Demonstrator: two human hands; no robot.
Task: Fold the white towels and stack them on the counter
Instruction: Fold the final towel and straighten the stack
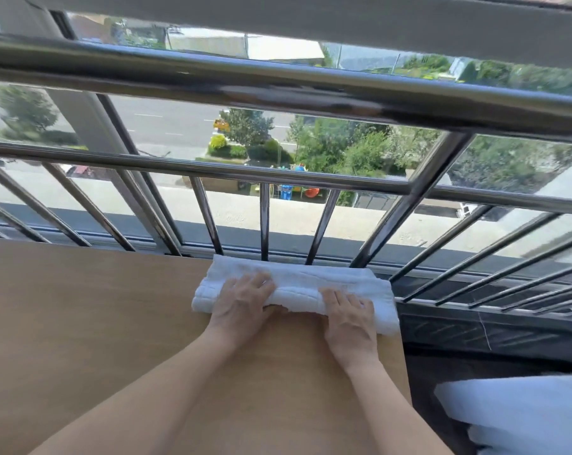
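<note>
One towel [297, 280], white and already folded into a thick oblong of several layers, lies at the 1 o'clock corner of the table [81, 323], with its long side parallel to the far edge and its right end reaching the table's right edge. Both hands rest on the near long edge, a little apart. The left hand [245, 302] lays spread fingers over the top layer, with the thumb apparently tucked under the fold, so that it pinches the edge. The right hand [350, 318] lies flat on the cloth, fingers nearly straight, pressing down and grasping nothing. Between the hands the near fold bulges slightly upward.

Handling, as a judgement: the towel is soft, light terry with no stiffness, so it will sag or spring open if lifted by one point. It is best held at the folded near edge, with thumbs beneath and fingers on top, both hands spaced along its length, or carried flat from below. The pile grips skin well, and slipping is unlikely.

Beyond the towel at 12 o'clock stands a steel railing [278, 83], with its bars just behind the far edge. Off the table at 4 o'clock lies a blurred white heap [521, 415]. It may be more towels, but that cannot be told.
</note>
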